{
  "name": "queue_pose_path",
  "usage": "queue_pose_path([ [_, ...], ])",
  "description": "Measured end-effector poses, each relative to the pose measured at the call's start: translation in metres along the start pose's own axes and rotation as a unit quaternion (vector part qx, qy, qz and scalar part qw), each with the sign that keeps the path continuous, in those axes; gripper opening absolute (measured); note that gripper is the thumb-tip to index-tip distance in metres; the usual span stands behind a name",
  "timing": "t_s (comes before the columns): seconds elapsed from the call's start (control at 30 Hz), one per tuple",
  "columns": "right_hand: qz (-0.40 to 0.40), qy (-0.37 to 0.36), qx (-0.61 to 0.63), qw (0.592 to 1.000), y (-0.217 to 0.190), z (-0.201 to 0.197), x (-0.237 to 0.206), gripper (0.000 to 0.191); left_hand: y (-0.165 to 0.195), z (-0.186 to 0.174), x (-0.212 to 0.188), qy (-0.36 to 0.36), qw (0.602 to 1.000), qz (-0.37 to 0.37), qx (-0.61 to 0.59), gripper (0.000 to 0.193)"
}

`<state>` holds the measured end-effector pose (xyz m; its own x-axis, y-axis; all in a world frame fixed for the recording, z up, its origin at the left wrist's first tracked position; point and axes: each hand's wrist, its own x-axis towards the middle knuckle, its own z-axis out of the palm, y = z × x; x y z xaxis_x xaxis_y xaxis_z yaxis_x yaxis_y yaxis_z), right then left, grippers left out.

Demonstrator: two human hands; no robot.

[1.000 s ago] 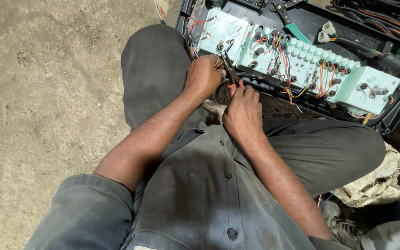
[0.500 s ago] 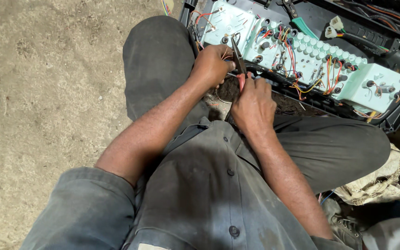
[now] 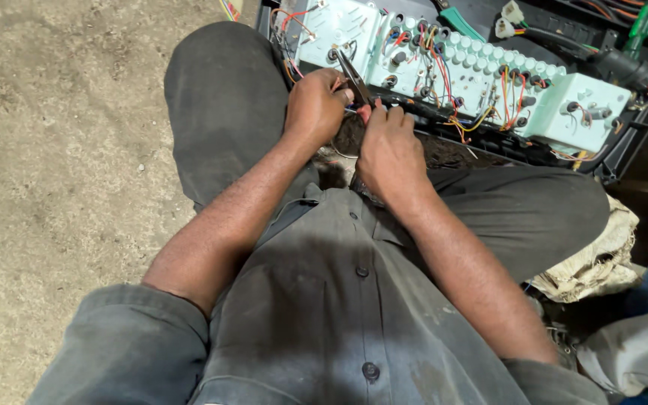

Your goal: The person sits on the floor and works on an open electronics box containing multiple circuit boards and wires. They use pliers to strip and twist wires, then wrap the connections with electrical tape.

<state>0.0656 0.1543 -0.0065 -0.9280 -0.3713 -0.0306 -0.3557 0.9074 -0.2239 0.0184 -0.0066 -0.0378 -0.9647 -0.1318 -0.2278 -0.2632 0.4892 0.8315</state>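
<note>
Both hands meet at panel (image 3: 459, 82) edge on lap: left hand (image 3: 315, 109) fingers shut round pliers (image 3: 354, 75) (tips among wires (image 3: 444, 71)), right hand (image 3: 390, 150) fingers curled, pinching something, contents unclear.

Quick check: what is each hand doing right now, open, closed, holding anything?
Left hand: closed around the pliers, at the back of the pale green panel.
Right hand: fingers curled, pinching something small by the plier tips; what it is cannot be told.

Bare concrete floor (image 3: 61, 150), dusty and stained. Directly on it: a black tray (image 3: 643, 127) of pale green wired panels (image 3: 481, 82), and crumpled cloth (image 3: 594, 259) beside the seated person.
</note>
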Motion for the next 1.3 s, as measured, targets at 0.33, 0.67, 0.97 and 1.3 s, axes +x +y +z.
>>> queue_pose_path([
  [0.33, 0.031, -0.017, 0.049, 0.998, 0.015, -0.012, 0.013, 0.022, -0.003, -0.003, 0.014, -0.063, 0.997, 0.038, 0.036, 0.017],
  [0.67, 0.218, -0.339, 0.618, 0.675, 0.071, -0.039, 0.047, 0.02, -0.006, -0.003, 0.02, -0.062, 0.998, 0.02, -0.007, 0.017],
  [0.97, 0.193, -0.332, 0.773, 0.505, 0.083, -0.029, 0.04, 0.02, -0.004, -0.01, 0.026, -0.09, 0.994, 0.055, -0.017, 0.017],
  [1.3, 0.087, -0.143, 0.283, 0.945, 0.048, -0.014, 0.036, 0.016, -0.016, -0.006, 0.029, -0.088, 0.988, 0.121, 0.041, 0.016],
])
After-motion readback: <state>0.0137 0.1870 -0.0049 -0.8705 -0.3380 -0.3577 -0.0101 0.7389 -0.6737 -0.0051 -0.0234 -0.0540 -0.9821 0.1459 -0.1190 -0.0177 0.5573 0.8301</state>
